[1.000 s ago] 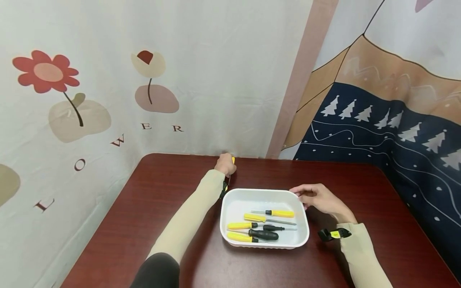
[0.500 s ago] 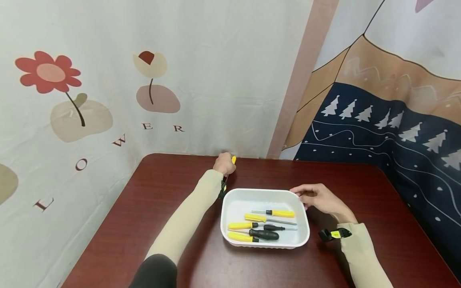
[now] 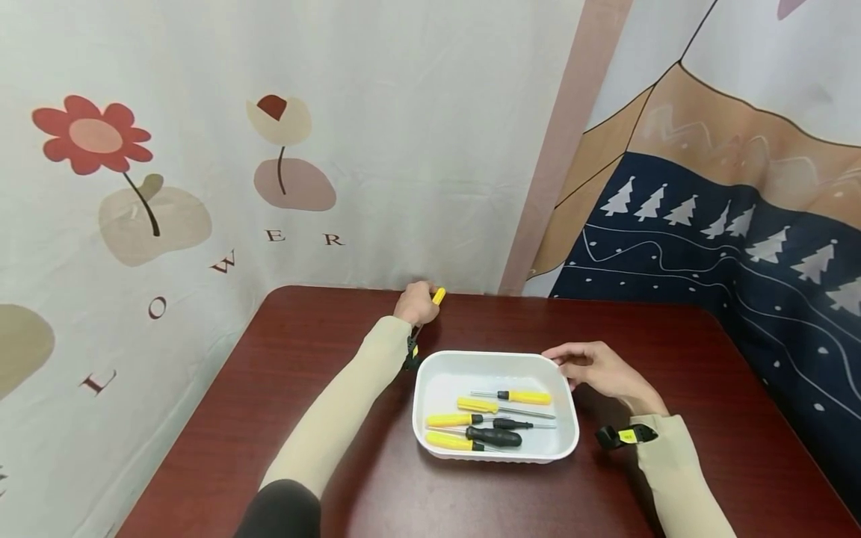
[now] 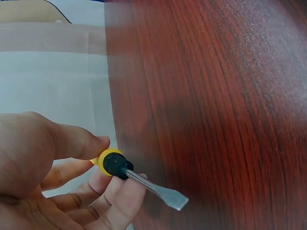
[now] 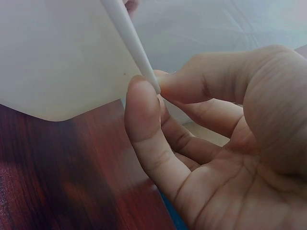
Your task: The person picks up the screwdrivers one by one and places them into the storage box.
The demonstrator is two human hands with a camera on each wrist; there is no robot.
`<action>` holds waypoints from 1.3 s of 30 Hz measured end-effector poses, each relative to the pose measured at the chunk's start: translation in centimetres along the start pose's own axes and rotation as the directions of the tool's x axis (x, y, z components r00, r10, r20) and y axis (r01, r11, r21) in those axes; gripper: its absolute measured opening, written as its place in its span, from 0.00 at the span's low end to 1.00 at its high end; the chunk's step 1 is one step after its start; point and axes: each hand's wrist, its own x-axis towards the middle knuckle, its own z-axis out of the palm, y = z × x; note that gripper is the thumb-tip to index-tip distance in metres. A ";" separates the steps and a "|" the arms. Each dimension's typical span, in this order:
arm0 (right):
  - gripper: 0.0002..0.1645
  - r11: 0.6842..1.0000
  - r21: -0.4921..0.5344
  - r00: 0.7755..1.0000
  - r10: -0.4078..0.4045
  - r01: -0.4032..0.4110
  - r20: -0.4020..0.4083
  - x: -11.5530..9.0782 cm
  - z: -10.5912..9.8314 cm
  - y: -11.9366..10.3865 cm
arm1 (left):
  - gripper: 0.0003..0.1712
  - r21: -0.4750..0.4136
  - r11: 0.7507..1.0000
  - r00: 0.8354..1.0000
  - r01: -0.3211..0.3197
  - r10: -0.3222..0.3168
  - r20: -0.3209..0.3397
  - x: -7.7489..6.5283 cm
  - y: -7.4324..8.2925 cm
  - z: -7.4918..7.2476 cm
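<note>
My left hand [image 3: 415,303] is at the table's far edge, holding a flathead screwdriver [image 4: 114,164] between thumb and fingers. This screwdriver has a yellow handle, a black collar and a short metal shaft, its flat tip pointing back toward the wrist camera. In the head view only part of its yellow handle [image 3: 439,296] shows beyond the hand. My right hand [image 5: 201,143] pinches the rim of a white plastic tray [image 3: 440,381] at its far right corner. Inside the tray lie several screwdrivers, some with yellow handles [image 3: 528,397] and others with black ones [image 3: 494,436].
A dark red wooden table [image 3: 323,344] carries the tray. Behind it hangs a pale printed curtain [image 3: 417,149] with flowers and letters, meeting the far edge. On the right, a navy patterned curtain [image 3: 673,254] borders the table.
My left hand has shifted slightly left with the screwdriver, whose handle now leans right and shows more. The right hand stays on the tray rim, and the tools in the tray have not moved.
</note>
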 end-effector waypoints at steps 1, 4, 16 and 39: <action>0.19 1.000 0.001 1.000 0.001 -0.001 0.001 0.0 0.0 0.0 | 0.30 -0.002 1.000 1.000 0.000 0.000 0.002 -0.1 0.0 -0.1; 0.19 1.000 0.001 1.000 0.006 -0.006 0.001 0.0 0.0 0.0 | 0.30 0.009 1.000 1.000 -0.007 0.007 -0.004 -0.5 0.0 -0.3; 0.19 1.000 0.004 1.000 -0.005 0.005 0.005 -0.1 -0.1 0.2 | 0.29 0.010 0.997 0.996 -0.079 0.080 -0.036 -1.2 -0.1 -0.3; 0.19 0.999 0.035 1.000 -0.021 0.021 0.015 -0.2 0.0 0.0 | 0.26 -0.122 0.968 0.976 -0.218 0.216 -0.027 -4.0 0.9 -0.9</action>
